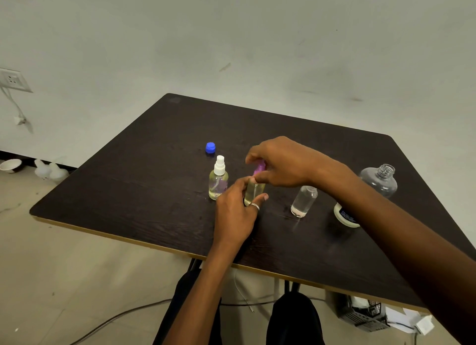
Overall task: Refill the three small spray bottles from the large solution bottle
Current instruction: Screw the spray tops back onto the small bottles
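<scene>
While left hand [235, 210] grips the middle spray bottle [253, 192], right hand [279, 164] pinches its pink sprayer cap [259, 168].
Light, probably slick; hold low.

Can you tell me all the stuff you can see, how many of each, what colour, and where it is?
table: 1, dark brown, middle of view
spray bottle with white top: 1, yellowish liquid, standing left of the hands
spray bottle with purple top: 1, yellowish liquid, held between both hands
small open bottle: 1, clear, no top, right of the hands
large bottle: 1, clear, open, far right
blue cap: 1, behind the spray bottles
white jar: 1, partly hidden by the right arm
wall socket: 1, white, left wall
left hand: 1, gripping the bottle body
right hand: 1, on the purple top
</scene>
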The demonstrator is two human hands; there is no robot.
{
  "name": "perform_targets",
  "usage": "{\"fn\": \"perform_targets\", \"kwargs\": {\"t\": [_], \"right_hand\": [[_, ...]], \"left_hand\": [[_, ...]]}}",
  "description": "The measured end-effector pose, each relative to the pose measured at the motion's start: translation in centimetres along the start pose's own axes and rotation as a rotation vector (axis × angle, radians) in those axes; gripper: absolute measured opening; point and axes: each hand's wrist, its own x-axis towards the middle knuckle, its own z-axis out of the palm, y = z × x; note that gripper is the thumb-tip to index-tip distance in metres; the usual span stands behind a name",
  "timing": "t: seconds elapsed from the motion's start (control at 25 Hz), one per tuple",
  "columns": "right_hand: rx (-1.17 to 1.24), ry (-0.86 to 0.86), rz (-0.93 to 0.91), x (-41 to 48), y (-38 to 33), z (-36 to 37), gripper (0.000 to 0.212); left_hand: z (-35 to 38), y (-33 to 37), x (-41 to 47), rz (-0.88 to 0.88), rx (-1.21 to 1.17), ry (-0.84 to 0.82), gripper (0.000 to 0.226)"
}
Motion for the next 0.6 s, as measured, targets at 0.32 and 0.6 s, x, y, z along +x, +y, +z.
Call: {"fn": "perform_targets", "kwargs": {"t": [0.32, 0.6], "right_hand": [[0.078, 0.008, -0.048, 0.2, 0.1, 0.2, 0.021], [-0.047, 0.056, 0.087, 0.7, 0.0, 1.1, 0.028]], "left_hand": [[-0.1, 0.2, -0.1, -0.01, -0.009, -0.011, 0.034], [-0.2, 0.0, -0.1, 0.019, -0.003, -0.005, 0.037]]}}
